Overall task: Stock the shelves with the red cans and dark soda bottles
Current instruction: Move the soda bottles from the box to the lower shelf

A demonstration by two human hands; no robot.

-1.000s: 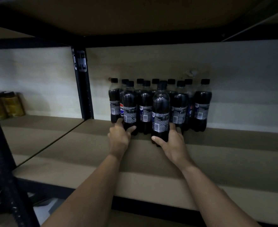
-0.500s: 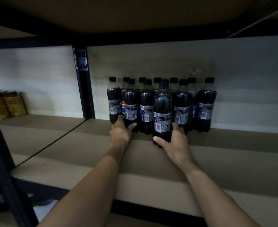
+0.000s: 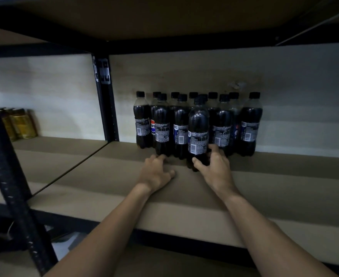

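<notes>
We see the soda bottles (image 3: 180, 124) in rows on the shelf (image 3: 114, 176) against the back wall (image 3: 184, 72), a front bottle (image 3: 198, 134) standing just before them. Left, past the upright post (image 3: 107, 108), containers (image 3: 22, 124) sit on the neighbouring shelf (image 3: 54, 152).

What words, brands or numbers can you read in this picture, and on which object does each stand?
"EPS": letters on the red-and-blue label of a dark plastic soda bottle, back row.
Grey barcode labels on the front dark bottle and its neighbours: too small to read.
Grey tag on the black metal post: blurred.
</notes>
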